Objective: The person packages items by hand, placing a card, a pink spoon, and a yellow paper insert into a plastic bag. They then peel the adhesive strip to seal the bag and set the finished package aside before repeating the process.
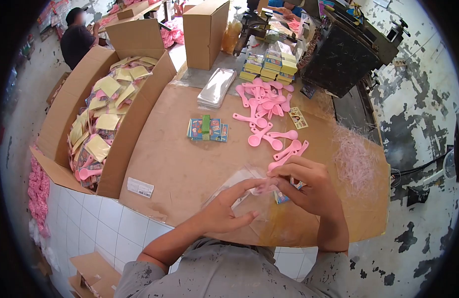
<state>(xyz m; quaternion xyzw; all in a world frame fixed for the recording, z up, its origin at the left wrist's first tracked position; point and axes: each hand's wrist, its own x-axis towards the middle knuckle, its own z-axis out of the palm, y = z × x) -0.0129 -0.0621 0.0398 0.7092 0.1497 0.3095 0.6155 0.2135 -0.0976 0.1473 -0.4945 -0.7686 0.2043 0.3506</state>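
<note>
My left hand is open, its fingers stretched out and its thumb apart, above a clear plastic bag on the table. Its fingertips meet those of my right hand, which pinches a piece of clear plastic film with a pinkish tint. Just beyond the right fingertips lies a pink spoon. Below the right hand, a blue printed card is partly covered by it. Farther up the table sits a stack of blue cards with a green band around it.
Pink measuring spoons are heaped near a stack of clear bags and banded card bundles. Tangled clear strips lie at right. At left stands a carton full of packed bags. A person sits beyond it.
</note>
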